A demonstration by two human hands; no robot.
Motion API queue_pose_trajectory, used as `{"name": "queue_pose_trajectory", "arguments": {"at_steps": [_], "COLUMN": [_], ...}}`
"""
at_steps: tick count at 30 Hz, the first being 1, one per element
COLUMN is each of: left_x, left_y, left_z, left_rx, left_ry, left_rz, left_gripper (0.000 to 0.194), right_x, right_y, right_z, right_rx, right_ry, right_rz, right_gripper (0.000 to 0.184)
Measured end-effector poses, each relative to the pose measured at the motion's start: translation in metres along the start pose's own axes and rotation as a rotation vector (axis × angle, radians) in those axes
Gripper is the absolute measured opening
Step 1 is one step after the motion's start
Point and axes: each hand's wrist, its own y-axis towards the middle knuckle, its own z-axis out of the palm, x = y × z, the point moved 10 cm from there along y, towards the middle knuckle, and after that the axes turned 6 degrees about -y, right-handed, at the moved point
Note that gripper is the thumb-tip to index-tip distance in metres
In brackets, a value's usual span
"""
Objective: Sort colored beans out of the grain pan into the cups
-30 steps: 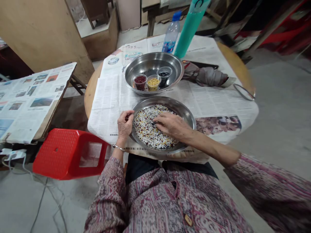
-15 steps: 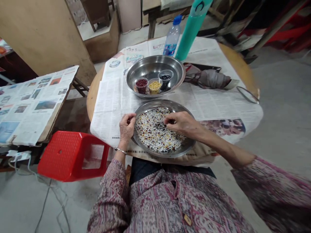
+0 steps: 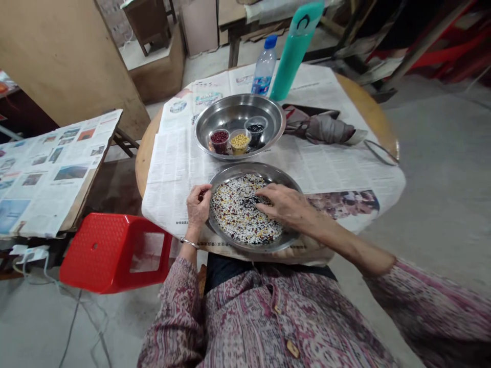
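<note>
A round steel plate (image 3: 293, 239) in front of me holds a spread of white grains mixed with dark red, yellow and black beans (image 3: 238, 214). My left hand (image 3: 198, 204) is closed at the plate's left rim, fingers curled; something dark red shows inside the curl, too small to name. Over the right half of the mix is my right hand (image 3: 286, 205), thumb and fingers apart, tips at a dark patch of black beans. Behind the plate, a steel basin (image 3: 203, 115) holds clear cups of red beans (image 3: 219, 139), yellow beans (image 3: 240, 140) and black beans (image 3: 255, 129).
Newspaper (image 3: 169, 174) covers the round table. A water bottle (image 3: 264, 66), a tall teal bottle (image 3: 293, 59) and a grey cloth bundle (image 3: 326, 128) lie or stand beyond. At left are a red stool (image 3: 99, 250) and a newspaper-covered bench (image 3: 57, 168).
My right hand's thumb and fingers were pinched together over the mix and are now spread apart. My left hand stays at the rim. The whole view has shifted slightly.
</note>
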Motion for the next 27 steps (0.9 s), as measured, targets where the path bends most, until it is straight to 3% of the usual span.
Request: {"name": "queue_pose_trajectory", "arguments": {"at_steps": [6, 17, 23, 27], "left_x": [0.002, 0.002, 0.003, 0.004], "left_y": [0.000, -0.004, -0.005, -0.005], "left_z": [0.001, 0.000, 0.000, 0.000], "left_rx": [-0.003, -0.004, -0.004, -0.001], "left_ry": [0.006, 0.010, 0.034, 0.026], "left_rz": [-0.026, -0.054, -0.045, -0.045], "left_gripper": [0.015, 0.016, 0.016, 0.016], "right_x": [0.014, 0.052, 0.051, 0.031], "right_y": [0.013, 0.004, 0.002, 0.018], "right_z": [0.020, 0.025, 0.039, 0.035], "right_rx": [0.062, 0.067, 0.108, 0.099], "right_ry": [-0.017, -0.248, -0.303, -0.278], "right_rz": [-0.029, -0.222, -0.267, -0.192], "right_gripper": [0.036, 0.033, 0.030, 0.027]}}
